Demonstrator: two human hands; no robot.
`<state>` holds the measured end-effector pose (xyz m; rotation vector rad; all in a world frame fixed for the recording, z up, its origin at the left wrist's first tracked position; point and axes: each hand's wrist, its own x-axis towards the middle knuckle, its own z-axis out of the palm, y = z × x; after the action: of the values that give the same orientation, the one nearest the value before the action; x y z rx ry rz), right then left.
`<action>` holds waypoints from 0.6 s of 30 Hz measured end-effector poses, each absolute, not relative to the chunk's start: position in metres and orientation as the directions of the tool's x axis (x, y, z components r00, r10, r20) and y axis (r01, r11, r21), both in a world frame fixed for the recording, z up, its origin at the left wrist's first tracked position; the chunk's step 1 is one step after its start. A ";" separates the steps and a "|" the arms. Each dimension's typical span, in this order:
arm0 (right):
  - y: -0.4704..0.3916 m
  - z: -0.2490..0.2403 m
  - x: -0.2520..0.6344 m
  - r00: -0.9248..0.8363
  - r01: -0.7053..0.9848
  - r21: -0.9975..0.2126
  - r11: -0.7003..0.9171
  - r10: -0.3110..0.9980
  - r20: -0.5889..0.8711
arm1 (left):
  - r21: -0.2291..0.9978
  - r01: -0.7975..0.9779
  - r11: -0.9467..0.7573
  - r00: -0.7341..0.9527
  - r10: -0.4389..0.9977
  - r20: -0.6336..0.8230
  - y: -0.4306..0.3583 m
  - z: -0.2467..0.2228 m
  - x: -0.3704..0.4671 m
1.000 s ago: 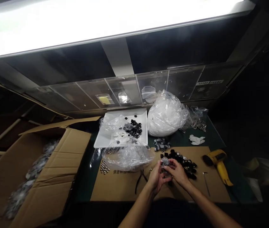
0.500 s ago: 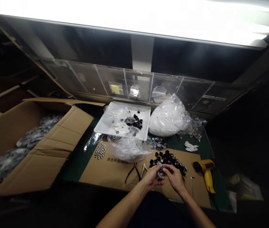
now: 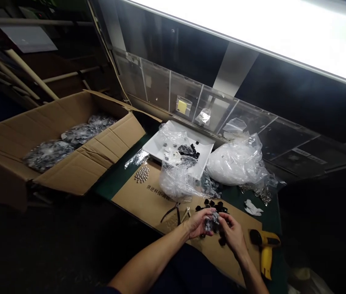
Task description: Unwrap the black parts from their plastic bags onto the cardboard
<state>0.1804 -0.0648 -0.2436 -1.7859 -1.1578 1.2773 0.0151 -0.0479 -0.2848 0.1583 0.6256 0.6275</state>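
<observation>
Holding: left hand [image 3: 198,223] and right hand [image 3: 232,233] both pinch one small clear packet [image 3: 212,222] between them, over the cardboard sheet [image 3: 148,200].
Nearer: neither; the packet touches both.
Landmark: loose black parts [image 3: 212,204] just beyond the packet; pliers [image 3: 173,212] left; yellow tool [image 3: 265,249] right.
Texture: crinkly, glossy film.

An open cardboard box [image 3: 78,163] of bagged parts sits off the bench's left end. On the green mat, steel balls [image 3: 141,174] lie beside a white tray [image 3: 157,143] with crumpled clear bags [image 3: 180,179] over it. A fat white bag [image 3: 237,163] rests to the right, pliers [image 3: 173,211] on the cardboard sheet, a yellow heat gun [image 3: 265,249] near the edge
</observation>
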 end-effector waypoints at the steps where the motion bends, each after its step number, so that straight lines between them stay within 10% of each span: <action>1: -0.064 -0.243 0.181 0.124 0.264 -0.875 -0.405 0.914 -0.385 | 0.350 -0.501 0.792 0.619 0.610 -0.494 -0.048 -0.285 0.014; 7: -0.060 -0.231 0.180 0.101 0.275 -0.891 -0.362 0.932 -0.348 | 0.423 -0.486 0.765 0.511 0.642 -0.572 -0.049 -0.291 0.008; 13: -0.058 -0.207 0.171 0.095 0.242 -0.894 -0.377 0.926 -0.364 | 0.226 -0.493 0.840 0.665 0.531 -0.525 -0.055 -0.280 0.004; 18: -0.056 -0.185 0.156 0.007 0.401 -0.874 -0.276 0.955 -0.298 | 0.385 -0.688 0.615 0.437 0.775 -0.457 -0.044 -0.236 -0.023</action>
<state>0.1556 -0.0561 -0.1851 -1.7182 -1.3970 1.2519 -0.0234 -0.0438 -0.2359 0.1494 0.6480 0.9137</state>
